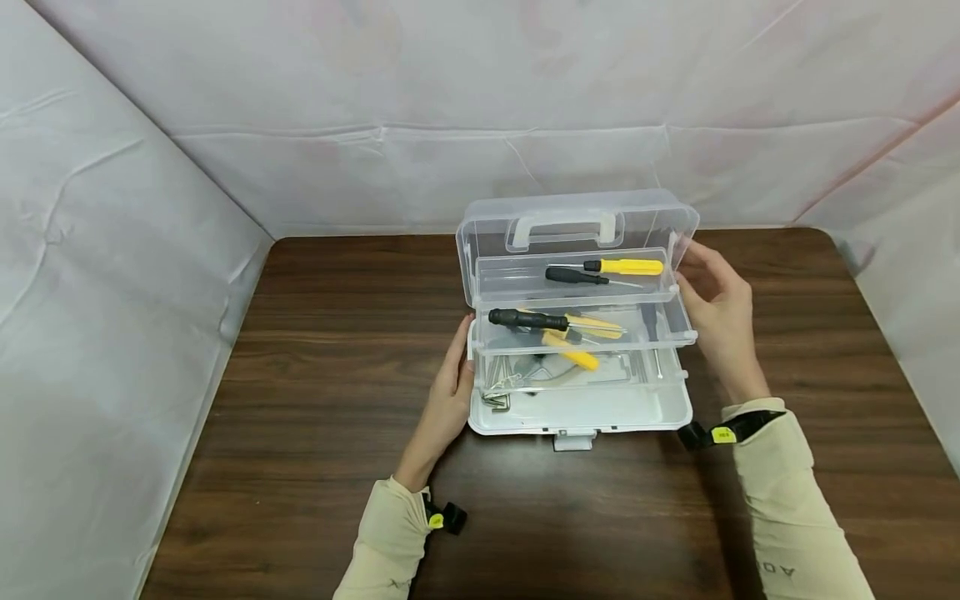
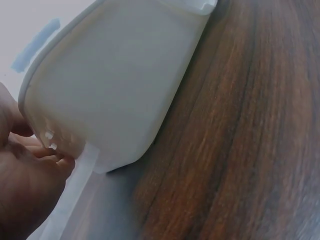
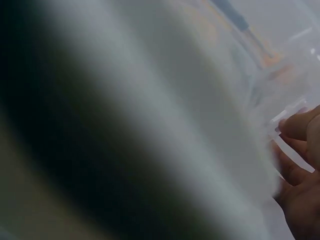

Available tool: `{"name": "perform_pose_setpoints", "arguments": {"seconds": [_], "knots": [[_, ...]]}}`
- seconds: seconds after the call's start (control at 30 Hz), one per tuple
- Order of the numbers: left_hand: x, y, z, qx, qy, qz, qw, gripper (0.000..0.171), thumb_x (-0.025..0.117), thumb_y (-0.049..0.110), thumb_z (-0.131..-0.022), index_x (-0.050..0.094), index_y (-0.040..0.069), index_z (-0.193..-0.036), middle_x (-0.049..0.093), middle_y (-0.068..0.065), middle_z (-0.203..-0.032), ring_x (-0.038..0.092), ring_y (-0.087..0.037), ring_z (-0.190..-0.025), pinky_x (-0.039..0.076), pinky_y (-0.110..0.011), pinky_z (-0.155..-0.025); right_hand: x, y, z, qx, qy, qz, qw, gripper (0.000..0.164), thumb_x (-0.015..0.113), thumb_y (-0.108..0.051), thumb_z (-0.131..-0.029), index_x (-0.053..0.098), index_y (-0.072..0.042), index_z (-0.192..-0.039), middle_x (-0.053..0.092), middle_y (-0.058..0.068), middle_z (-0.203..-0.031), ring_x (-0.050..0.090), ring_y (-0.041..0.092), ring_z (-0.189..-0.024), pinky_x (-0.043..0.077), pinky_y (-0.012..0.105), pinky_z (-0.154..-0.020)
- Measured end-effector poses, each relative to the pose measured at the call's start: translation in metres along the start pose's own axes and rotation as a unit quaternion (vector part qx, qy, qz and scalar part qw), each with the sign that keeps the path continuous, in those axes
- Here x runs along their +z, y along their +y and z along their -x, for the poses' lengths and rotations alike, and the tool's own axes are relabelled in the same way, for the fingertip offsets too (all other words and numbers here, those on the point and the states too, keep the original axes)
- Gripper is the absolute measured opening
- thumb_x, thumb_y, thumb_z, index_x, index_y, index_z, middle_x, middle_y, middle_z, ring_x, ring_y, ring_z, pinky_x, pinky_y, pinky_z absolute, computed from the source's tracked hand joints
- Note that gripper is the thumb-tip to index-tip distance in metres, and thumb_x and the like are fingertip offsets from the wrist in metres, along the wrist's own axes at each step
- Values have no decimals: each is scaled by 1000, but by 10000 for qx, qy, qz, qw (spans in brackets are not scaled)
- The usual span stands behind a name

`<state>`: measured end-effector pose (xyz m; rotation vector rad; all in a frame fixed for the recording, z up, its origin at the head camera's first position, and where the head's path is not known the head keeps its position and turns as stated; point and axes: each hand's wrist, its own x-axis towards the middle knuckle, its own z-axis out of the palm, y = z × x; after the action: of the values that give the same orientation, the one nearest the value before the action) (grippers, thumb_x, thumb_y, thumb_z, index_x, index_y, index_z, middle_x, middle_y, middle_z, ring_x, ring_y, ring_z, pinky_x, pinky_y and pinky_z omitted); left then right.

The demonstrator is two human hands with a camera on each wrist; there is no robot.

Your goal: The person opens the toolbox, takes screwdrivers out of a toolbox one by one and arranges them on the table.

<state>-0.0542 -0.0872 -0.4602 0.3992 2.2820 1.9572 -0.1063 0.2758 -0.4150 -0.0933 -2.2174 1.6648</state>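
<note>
A toolbox [image 1: 581,417] with a white base and clear lid [image 1: 652,218] stands open, its two clear trays [image 1: 502,287] fanned out in tiers. My left hand [image 1: 446,400] rests along its left end; in the left wrist view the fingers [image 2: 55,159] touch the end wall near the back corner. My right hand [image 1: 720,317] pinches the toolbox's clear edge at the right, where lid and upper tray meet. Yellow-handled [image 1: 633,267] and black-handled screwdrivers [image 1: 528,319] lie in the trays. Hex keys [image 1: 497,402] sit in the base. Blur covers much of the right wrist view.
The toolbox stands on a dark wooden table [image 1: 337,375], near its back edge. Pale sheeting [image 1: 375,183] hangs behind and along both sides. A white latch [image 1: 573,442] sticks out at the box's front. Black straps with small cameras [image 1: 453,518] sit on both wrists.
</note>
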Motion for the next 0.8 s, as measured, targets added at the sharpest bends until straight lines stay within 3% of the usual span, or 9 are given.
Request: {"name": "perform_pose_setpoints", "arguments": {"seconds": [0.13,0.23,0.5,0.6,0.7,0.8], "knots": [[-1,-1,-1,-13,16,68,10000,63,36,-3,-109,18,11,-168,21,-4,-175,17,-21,-162,18,-15,-125,-3,5,-3,166,-373,282,9988,50,71,-3,-96,64,-14,-144,70,-18,-118,67,3,-102,55,11,-78],[-2,-2,-1,-32,6,114,9999,63,35,-4,-109,17,10,-168,20,-5,-176,17,-20,-162,18,-14,-125,-7,10,-9,336,-663,523,9959,52,72,-5,-97,63,-17,-146,68,-23,-115,66,1,-100,54,11,-75],[-3,-2,1,-145,69,220,9996,63,35,-2,-109,17,13,-168,19,-7,-175,18,-25,-162,19,-41,-130,-12,22,-29,439,-1293,961,9860,53,73,-2,-95,62,-11,-146,66,-28,-100,63,-4,-93,52,10,-72],[-3,-2,1,-118,47,301,9995,63,35,-3,-109,17,10,-168,18,-8,-175,18,-25,-162,19,-38,-130,-14,26,-34,520,-1456,1124,9816,54,72,-2,-96,60,-7,-147,66,-29,-102,62,-9,-94,51,8,-74],[-3,-3,2,-99,34,344,9994,62,34,-3,-110,16,9,-168,18,-8,-176,17,-25,-162,19,-27,-128,-15,27,-37,658,-1656,1295,9754,55,71,-3,-96,55,-4,-150,72,-7,-124,59,-12,-99,50,6,-77],[-3,-3,2,-76,46,353,9993,62,34,-2,-110,16,9,-168,18,-8,-176,17,-25,-163,19,-18,-126,-15,28,-40,821,-1811,1499,9685,56,70,-6,-97,53,-3,-151,60,17,-148,54,-12,-109,47,3,-80]]}}
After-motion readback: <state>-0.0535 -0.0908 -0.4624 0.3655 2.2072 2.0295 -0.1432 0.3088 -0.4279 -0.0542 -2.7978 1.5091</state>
